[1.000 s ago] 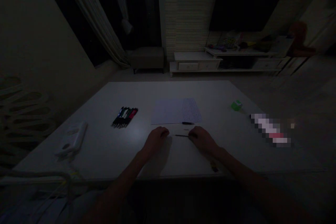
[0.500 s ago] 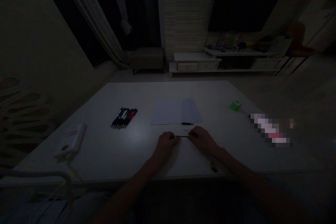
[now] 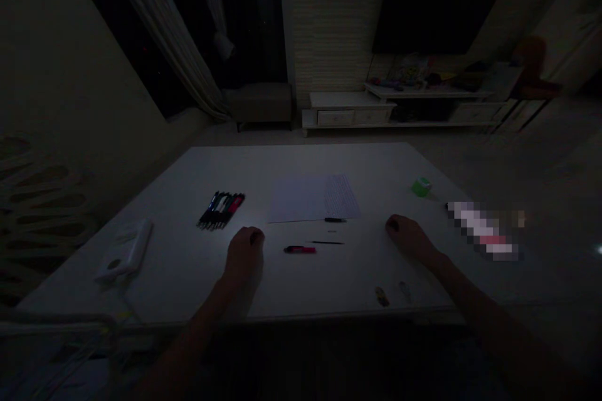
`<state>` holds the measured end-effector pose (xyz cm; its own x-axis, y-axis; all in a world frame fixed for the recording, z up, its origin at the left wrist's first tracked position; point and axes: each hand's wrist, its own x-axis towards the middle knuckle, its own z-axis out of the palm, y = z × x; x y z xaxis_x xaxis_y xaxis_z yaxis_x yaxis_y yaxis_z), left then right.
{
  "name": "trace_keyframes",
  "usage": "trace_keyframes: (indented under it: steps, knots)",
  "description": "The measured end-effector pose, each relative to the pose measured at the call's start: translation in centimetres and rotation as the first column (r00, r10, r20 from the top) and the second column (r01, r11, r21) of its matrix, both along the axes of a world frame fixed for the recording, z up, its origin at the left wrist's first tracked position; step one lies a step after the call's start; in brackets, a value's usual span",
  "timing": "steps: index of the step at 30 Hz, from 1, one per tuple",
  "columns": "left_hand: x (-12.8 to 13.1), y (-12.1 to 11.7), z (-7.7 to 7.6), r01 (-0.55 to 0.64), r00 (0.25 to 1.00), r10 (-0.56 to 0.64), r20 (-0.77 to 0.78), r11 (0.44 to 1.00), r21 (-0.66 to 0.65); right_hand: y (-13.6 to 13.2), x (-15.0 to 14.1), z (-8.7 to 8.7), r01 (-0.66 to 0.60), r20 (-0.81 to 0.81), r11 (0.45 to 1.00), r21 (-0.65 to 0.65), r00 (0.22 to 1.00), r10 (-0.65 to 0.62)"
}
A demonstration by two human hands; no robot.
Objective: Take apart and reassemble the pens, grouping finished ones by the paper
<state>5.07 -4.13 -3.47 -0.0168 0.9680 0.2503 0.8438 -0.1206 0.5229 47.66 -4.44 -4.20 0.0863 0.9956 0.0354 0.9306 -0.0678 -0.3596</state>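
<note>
My left hand (image 3: 244, 255) rests curled on the white table (image 3: 357, 163), just left of a pink and black marker-like object (image 3: 300, 249). My right hand (image 3: 408, 236) lies curled further right, nearest a green cube-shaped object (image 3: 422, 187). Neither hand shows anything in its fingers. Between them lie a thin black rod (image 3: 327, 242) and a short black pen-like piece (image 3: 335, 220). That piece sits at the lower edge of a sheet of printed paper (image 3: 305, 199).
A row of several pens (image 3: 221, 210) lies left of the paper, and a white power strip (image 3: 125, 252) lies further left. A blurred object (image 3: 482, 230) lies at the right. Two small items (image 3: 382, 296) sit near the front edge. A low white cabinet (image 3: 352, 117) stands beyond the table.
My hands have moved apart from around the thin rod, left hand leftward and right hand rightward. The pink and black object now shows on the table between them.
</note>
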Motion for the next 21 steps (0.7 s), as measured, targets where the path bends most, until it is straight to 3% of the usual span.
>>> trace_keyframes:
  steps: [7,9,12,16,21]
  knots:
    - [1.6,-0.4,0.1,0.107,0.994,-0.108,0.006,0.99,0.09,-0.6,-1.5,0.2,-0.023,0.007,0.995,0.101,1.0,0.023]
    - [2.8,-0.7,0.3,0.204,0.977,-0.21,0.023,0.965,0.163,-0.7,-3.1,0.4,-0.072,-0.059,0.977,0.203,0.995,0.086]
    - [5.1,-1.5,0.5,0.338,0.94,-0.341,-0.028,0.912,0.234,-1.4,-6.6,0.5,-0.227,-0.124,0.908,0.353,0.95,0.285]
    - [7.4,-2.4,0.0,0.472,0.881,-0.452,-0.143,0.866,0.168,-2.4,-10.7,0.0,-0.383,-0.108,0.831,0.404,0.882,0.459]
    - [8.2,-2.5,-0.6,0.482,0.871,-0.465,-0.161,0.871,0.093,-2.8,-11.9,-0.5,-0.396,-0.136,0.848,0.352,0.875,0.465]
